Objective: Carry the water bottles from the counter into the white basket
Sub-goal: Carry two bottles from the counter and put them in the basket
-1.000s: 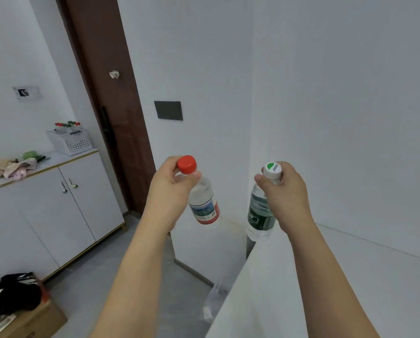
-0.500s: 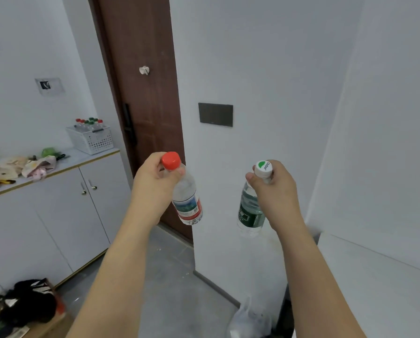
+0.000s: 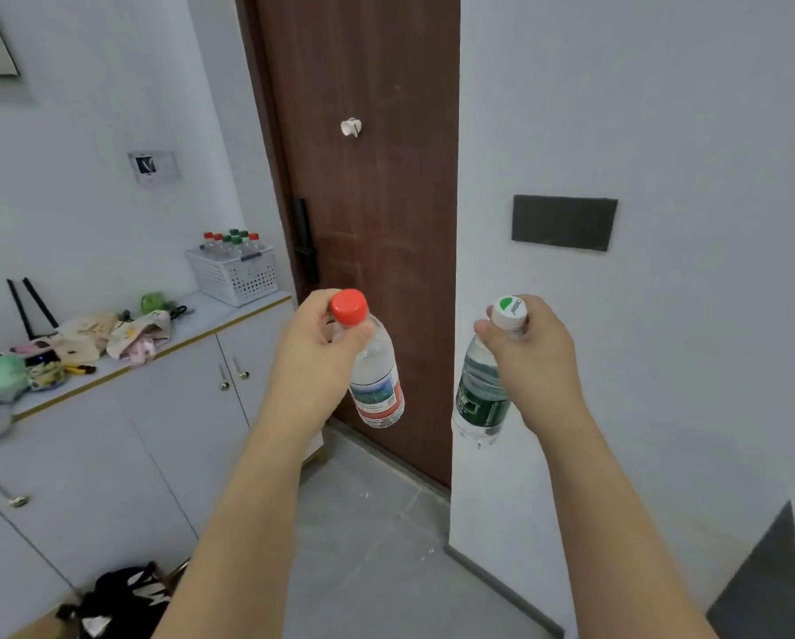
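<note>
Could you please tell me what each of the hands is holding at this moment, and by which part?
The left hand grips a red-capped clear plastic bottle at its neck; the right hand grips a white-capped green-labelled bottle likewise.

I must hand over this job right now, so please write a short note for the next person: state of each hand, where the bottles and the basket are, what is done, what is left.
Left hand: grip around the neck of the red-capped bottle, held in the air.
Right hand: grip around the neck of the white-capped bottle, also in the air.
White basket: on the cabinet top at the left, beside the brown door.
Done: several bottles already stand in the basket.
Left: walk to the basket and put both held bottles in. Whether more bottles wait elsewhere is not in view.
</note>
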